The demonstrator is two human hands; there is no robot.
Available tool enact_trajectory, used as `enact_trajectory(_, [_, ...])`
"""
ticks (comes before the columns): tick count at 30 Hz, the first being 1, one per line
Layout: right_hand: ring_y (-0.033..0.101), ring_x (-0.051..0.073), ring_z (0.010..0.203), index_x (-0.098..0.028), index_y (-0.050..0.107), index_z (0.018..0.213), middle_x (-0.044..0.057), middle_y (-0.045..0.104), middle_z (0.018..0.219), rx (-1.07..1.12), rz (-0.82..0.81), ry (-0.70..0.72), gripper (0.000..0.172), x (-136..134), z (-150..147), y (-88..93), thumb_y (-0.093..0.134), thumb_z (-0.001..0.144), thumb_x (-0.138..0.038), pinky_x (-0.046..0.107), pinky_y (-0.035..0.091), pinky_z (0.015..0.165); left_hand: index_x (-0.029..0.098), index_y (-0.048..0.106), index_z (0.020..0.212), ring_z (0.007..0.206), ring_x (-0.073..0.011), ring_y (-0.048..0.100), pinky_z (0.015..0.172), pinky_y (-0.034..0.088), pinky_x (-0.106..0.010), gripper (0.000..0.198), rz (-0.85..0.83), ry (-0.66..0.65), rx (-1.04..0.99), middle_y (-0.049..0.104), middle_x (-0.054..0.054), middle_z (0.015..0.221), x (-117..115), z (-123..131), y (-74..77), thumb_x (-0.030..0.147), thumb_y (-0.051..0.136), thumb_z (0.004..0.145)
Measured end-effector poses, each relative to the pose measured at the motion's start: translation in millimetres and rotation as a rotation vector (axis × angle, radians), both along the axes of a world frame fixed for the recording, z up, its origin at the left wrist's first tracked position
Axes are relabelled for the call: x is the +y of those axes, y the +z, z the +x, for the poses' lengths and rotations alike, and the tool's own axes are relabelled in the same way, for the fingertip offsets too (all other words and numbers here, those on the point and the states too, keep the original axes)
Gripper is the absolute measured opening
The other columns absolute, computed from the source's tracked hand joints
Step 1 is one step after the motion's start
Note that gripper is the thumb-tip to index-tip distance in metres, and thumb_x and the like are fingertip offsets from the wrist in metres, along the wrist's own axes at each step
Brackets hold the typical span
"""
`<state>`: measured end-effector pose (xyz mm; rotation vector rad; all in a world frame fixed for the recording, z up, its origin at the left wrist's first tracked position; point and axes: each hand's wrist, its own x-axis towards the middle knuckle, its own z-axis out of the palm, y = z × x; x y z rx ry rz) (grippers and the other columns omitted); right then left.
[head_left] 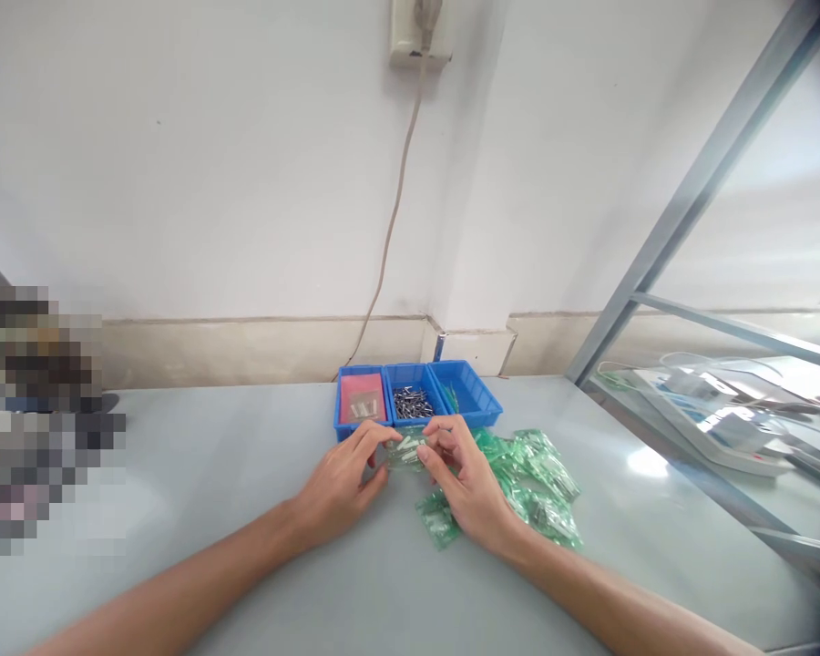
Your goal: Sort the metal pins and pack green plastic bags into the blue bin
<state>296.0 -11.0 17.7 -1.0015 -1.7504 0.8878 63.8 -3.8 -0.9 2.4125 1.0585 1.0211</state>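
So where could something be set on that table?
The table looks bare left of the bins, from left forearm to wall, and between left and right forearm. Another patch runs from the green packets to the metal frame. It's crowded where left hand and right hand hold a packet: bins beyond, green packets at right.

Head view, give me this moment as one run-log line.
left hand, right hand: touching small bag | green bags: piled by right hand | blue bins: beyond small bag

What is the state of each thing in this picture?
Small bag: held, filled
Left hand: gripping small bag
Right hand: gripping small bag
Left tray: holds pink item, another bag
Middle tray: holds metal pieces
Right tray: something green inside
Green bags: piled on table
Plug: in socket
Cord: hanging
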Motion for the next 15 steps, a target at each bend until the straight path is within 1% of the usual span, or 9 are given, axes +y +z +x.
enact_trajectory(1, [0.051,0.017,0.074,-0.027,0.055,0.112,-0.002,0.055,0.084,-0.024,0.008,0.014,0.016,-0.3,0.3,1.3,0.053,0.11,-0.043,0.028,0.045,0.068,0.027,0.052,0.135,0.084,-0.0161,0.061,0.076,0.052,-0.028,0.031,-0.008,0.003,0.008,0.064,-0.004,0.12,0.1,0.0,0.1,0.021,0.054,0.105])
enact_trajectory(3, [0.051,0.017,0.074,-0.026,0.059,0.106,-0.001,0.059,0.089,-0.072,0.014,0.044,0.02,-1.0,0.9,3.1,0.05,0.111,-0.042,0.029,0.045,0.069,0.027,0.053,0.133,0.085,-0.0168,0.061,0.076,0.052,-0.028,0.03,-0.018,0.007,0.017,0.064,-0.004,0.12,0.4,-0.1,0.0,0.026,0.06,0.104])
enact_trajectory(5, [0.053,0.017,0.077,-0.026,0.062,0.11,0.001,0.063,0.094,-0.102,0.007,0.064,0.022,-1.8,1.2,3.6,0.047,0.112,-0.043,0.03,0.046,0.07,0.026,0.056,0.127,0.088,-0.0173,0.062,0.079,0.052,-0.029,0.021,-0.018,0.009,0.015,0.065,-0.004,0.117,0.6,-0.4,-0.2,0.03,0.058,0.107])
enact_trajectory(7, [0.056,0.019,0.081,-0.028,0.062,0.119,0.002,0.065,0.098,-0.114,0.004,0.08,0.022,-2.3,1.5,2.9,0.047,0.112,-0.043,0.031,0.048,0.072,0.025,0.058,0.121,0.09,-0.018,0.064,0.083,0.052,-0.03,0.013,0.001,0.026,0.001,0.067,-0.004,0.112,0.6,-0.8,-0.7,0.032,0.052,0.111])
enact_trajectory(9, [0.059,0.02,0.085,-0.029,0.061,0.127,0.002,0.066,0.1,-0.126,0.014,0.1,0.023,-2.4,1.7,1.8,0.05,0.111,-0.041,0.032,0.051,0.074,0.024,0.059,0.117,0.093,-0.0189,0.065,0.085,0.051,-0.031,0.016,0.022,0.045,-0.01,0.068,-0.003,0.107,0.4,-1.2,-1.4,0.032,0.046,0.113])
enact_trajectory(11, [0.06,0.02,0.087,-0.03,0.061,0.129,0.003,0.064,0.1,-0.149,0.043,0.097,0.023,-1.7,2.2,0.7,0.054,0.11,-0.038,0.031,0.052,0.072,0.023,0.06,0.115,0.093,-0.0195,0.066,0.085,0.051,-0.031,0.02,0.023,0.054,-0.007,0.07,-0.003,0.102,0.1,-1.7,-2.3,0.034,0.042,0.114])
enact_trajectory(15, [0.06,0.021,0.091,-0.027,0.065,0.118,0.007,0.059,0.109,-0.206,0.113,0.037,0.017,0.5,3.3,-0.3,0.054,0.109,-0.036,0.029,0.05,0.063,0.023,0.061,0.104,0.09,-0.0189,0.065,0.084,0.049,-0.031,0.03,-0.023,0.041,0.007,0.07,-0.001,0.096,-0.6,-2.9,-3.2,0.035,0.037,0.116])
